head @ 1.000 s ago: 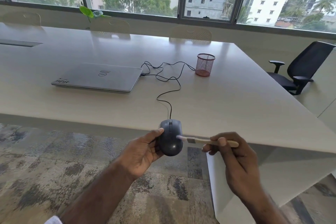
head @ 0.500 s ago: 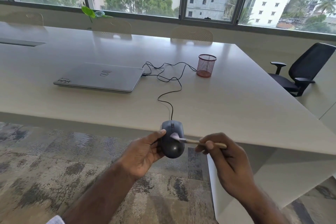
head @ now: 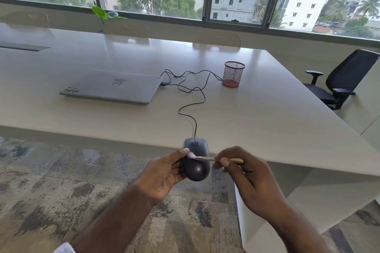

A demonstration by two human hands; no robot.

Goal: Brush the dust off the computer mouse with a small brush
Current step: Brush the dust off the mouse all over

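A dark grey wired computer mouse (head: 197, 167) is held in the air just in front of the table's near edge. My left hand (head: 162, 176) grips it from the left side, thumb near its top. My right hand (head: 248, 178) pinches the wooden handle of a small brush (head: 207, 158). The brush lies across the mouse, and its pale pink bristles touch the mouse's left side close to my left thumb. The mouse's black cable (head: 193, 107) runs up over the table.
A closed silver laptop (head: 112, 89) lies on the large pale table (head: 267, 113), with the cable plugged into its right side. A red mesh pen cup (head: 233, 74) stands behind. A black office chair (head: 339, 80) is at the right; patterned carpet lies below.
The brush tip has swept leftward across the top of the mouse, from its right side to its left side. My right hand followed to the left. The mouse stays held in place.
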